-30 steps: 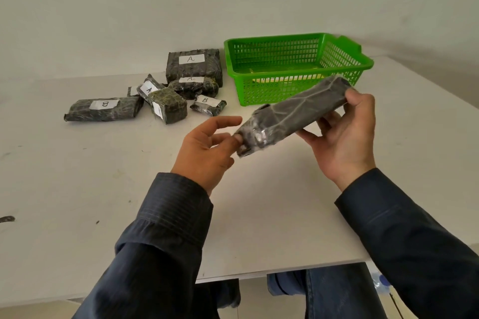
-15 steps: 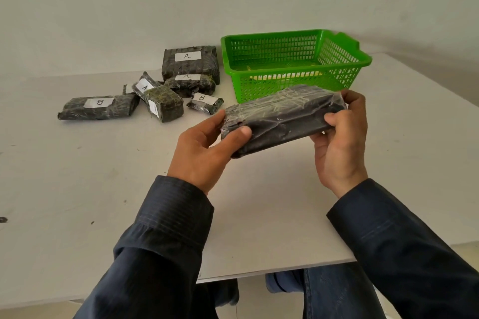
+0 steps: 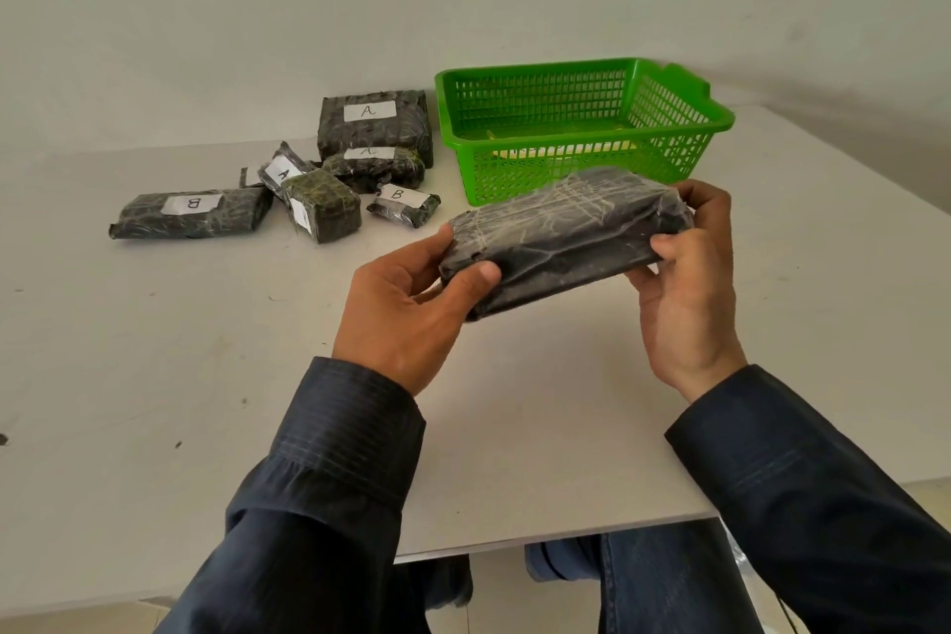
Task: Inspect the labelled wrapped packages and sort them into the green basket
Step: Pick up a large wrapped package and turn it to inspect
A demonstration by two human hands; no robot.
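While held clear of the table [image 3: 154, 350], a long dark wrapped package [image 3: 561, 242] is gripped at its ends, the left hand [image 3: 406, 304] and the right hand [image 3: 684, 283] each curled round one, just before the green basket [image 3: 514, 170]. Package A [image 3: 373, 126] and package B [image 3: 190, 216] are seen among others grouped on the table, left of the basket.

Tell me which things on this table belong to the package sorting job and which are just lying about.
Job:
held package, gripped by left hand and right hand
green basket
large A package
flat A package
small A package
long B package
small B package
block package

Lying about:
dark scrap at the table edge
yellowish thing in the basket, unclear
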